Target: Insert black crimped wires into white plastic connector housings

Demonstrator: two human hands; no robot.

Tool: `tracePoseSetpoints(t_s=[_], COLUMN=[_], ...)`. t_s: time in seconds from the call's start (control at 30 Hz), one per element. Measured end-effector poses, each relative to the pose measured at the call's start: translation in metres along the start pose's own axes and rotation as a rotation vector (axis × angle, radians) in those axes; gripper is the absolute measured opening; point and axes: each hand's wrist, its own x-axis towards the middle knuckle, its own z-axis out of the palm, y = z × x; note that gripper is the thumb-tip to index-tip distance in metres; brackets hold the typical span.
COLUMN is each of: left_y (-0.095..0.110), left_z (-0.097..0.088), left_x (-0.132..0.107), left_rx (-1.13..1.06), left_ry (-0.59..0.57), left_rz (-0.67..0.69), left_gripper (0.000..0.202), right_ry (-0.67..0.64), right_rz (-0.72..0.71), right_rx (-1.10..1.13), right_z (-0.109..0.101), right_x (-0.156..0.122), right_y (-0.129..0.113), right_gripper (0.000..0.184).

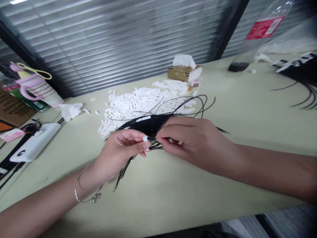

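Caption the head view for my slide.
Left hand pinching a white connector, right hand gripping thin black wires beside it.

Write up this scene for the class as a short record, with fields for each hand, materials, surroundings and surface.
Left hand: pinching a small white connector
Right hand: fingertips closed on thin black wires beside the connector
Materials: heap of small white pieces beyond the wires
Surroundings: striped cup at left; tissue box and red-labelled bottle at back
Surface: pale table
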Motion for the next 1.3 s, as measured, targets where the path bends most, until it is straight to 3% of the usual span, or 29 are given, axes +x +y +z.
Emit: tracePoseSetpoints(t_s=[0.3,0.43,0.57,0.7,0.83,0.97,1.17,1.3], left_y=[-0.006,0.005,0.042,0.102,0.167,0.214,0.248,0.247], left_z=[-0.002,0.000,-0.001,0.003,0.020,0.033,0.036,0.045], left_x=[-0.001,0.000,0.012,0.036,0.054,0.065,0.065,0.057], left_rx=[-0.013,-0.020,0.056,0.217,0.371,0.563,0.757,0.914], left_ry=[-0.030,0.020,0.093,0.115,0.112,0.093,0.051,0.038], left_rz=[-0.023,0.010,0.177,0.454,0.680,0.690,0.745,0.740], left_gripper=[0.010,0.011,0.009,0.005,0.010,0.010,0.006,0.004], right_ry=[-0.031,-0.052,0.158,0.369,0.396,0.365,0.397,0.446], right_rz=[0.010,-0.018,-0.050,-0.011,0.154,0.223,0.315,0.364], right_rx=[0.008,-0.058,-0.200,-0.272,-0.207,-0.111,0.010,0.136], right_z=[0.001,-0.013,-0.049,-0.081,-0.087,-0.079,-0.084,-0.104], right_x=[0.000,0.007,0.016,0.017,0.012,0.004,0.005,0.045], right_y=[0.002,0.003,-0.003,0.001,0.028,0.055,0.065,0.054], right_gripper=[0.023,0.020,0.016,0.016,0.020,0.023,0.019,0.033])
